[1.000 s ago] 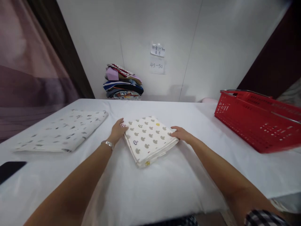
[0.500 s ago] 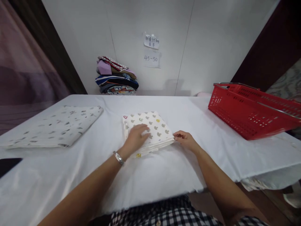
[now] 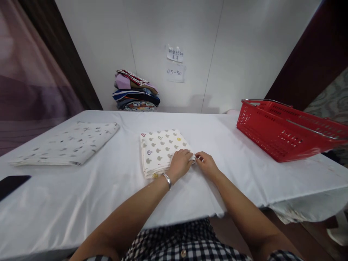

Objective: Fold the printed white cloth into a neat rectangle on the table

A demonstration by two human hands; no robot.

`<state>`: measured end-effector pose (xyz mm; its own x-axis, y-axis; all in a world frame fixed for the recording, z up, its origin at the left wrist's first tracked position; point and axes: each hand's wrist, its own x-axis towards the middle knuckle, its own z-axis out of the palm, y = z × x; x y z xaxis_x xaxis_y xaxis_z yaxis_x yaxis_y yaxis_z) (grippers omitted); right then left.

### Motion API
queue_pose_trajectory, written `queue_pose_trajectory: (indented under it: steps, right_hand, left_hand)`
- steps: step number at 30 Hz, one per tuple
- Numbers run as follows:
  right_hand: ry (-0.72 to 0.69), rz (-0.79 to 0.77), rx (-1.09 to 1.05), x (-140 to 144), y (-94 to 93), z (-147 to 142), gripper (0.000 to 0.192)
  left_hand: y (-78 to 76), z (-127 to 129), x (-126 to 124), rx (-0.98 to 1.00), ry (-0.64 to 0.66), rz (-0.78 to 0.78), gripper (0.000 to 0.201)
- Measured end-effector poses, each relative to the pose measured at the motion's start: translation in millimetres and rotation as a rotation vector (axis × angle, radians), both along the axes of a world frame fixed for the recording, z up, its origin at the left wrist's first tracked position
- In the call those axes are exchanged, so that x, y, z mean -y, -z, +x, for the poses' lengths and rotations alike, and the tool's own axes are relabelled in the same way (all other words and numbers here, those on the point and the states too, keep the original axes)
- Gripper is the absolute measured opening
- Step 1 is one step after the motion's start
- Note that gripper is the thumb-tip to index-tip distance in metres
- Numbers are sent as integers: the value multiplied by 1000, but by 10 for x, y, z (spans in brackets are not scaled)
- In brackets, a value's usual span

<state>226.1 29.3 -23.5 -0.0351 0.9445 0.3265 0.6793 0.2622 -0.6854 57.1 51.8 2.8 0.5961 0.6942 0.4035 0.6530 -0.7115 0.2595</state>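
Head view — item one: a folded white cloth with a grey motif (image 3: pixel 160 146), at the centre of the frame, flat on the white-covered worktop (image 3: pixel 223 137). Left hand (image 3: pixel 179 163), wearing a bracelet (image 3: pixel 167 181): laid over the cloth's near right part; whether its fingers grip the edge or only press, cannot tell. Right hand (image 3: pixel 207 165): fingers curled in, apparently pinching the right corner.

Surroundings: second folded cloth (image 3: pixel 70 141), left of frame; dark flat object (image 3: pixel 13 185), left edge; fabric stack (image 3: pixel 136 92), upper left of centre; red basket (image 3: pixel 272 130), right of frame, well apart from the hands.

Risks, as judged: a pull at the pinched corner could skew the layers, should the left hand press too lightly; too heavy a press might crease the top layer. The satiny-looking covering could let the whole bundle slide — or ruck up beneath it.
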Motion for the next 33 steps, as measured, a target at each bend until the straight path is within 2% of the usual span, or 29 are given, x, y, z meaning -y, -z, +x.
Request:
queue_pose_trajectory:
  steps: [4, 11, 21, 33]
  right_hand:
    - [30, 40, 106, 19, -27, -4, 13]
    - [14, -1, 137, 79, -97, 32, 10]
    - [-19, -55, 31, 147, -142, -31, 9]
    - [-32, -15, 65, 53, -20, 7, 8]
  left_hand:
    - [9, 36, 28, -42, -35, 29, 14]
    - [47, 72, 34, -63, -75, 78, 12]
    - [58, 103, 18, -51, -73, 72, 13]
    - [64, 95, 23, -28, -75, 34, 10]
